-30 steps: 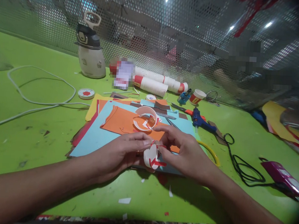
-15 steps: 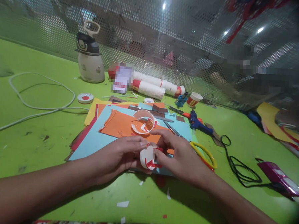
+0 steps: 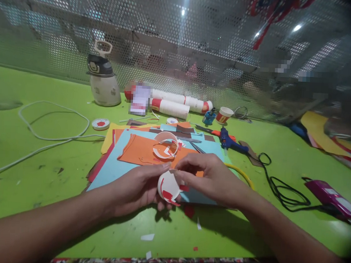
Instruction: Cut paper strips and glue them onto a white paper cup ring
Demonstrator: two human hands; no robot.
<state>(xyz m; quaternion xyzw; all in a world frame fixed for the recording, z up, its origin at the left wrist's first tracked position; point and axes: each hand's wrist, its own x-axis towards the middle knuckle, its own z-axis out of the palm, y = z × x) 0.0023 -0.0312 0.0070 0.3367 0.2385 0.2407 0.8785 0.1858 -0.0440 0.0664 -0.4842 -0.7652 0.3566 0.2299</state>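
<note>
Between my two hands is a cut paper cup [image 3: 167,182], white, with red pieces on its lower edge and right side. My left hand [image 3: 139,186] cradles it from the left, thumb on top and fingers underneath. From the right, my right hand [image 3: 212,176] pinches the cup's upper right edge with thumb and forefinger. Just beyond, a white ring cut from a cup [image 3: 160,153] rests on an orange paper sheet [image 3: 133,148]. Beneath that sheet spreads a light blue sheet [image 3: 110,163] on a stack of coloured paper.
Right of the paper lie a blue glue gun [image 3: 233,142], yellow-handled scissors [image 3: 242,176], a black cord and a purple device [image 3: 331,198]. Stacked paper cups [image 3: 171,107], a small blue bottle [image 3: 209,116] and a white flask [image 3: 105,86] are behind. A white cable [image 3: 53,142] loops at left.
The cut cup has turned in my hands, so more of its round white face shows toward me. My right hand stays at its upper right edge. The view has tilted slightly upward.
</note>
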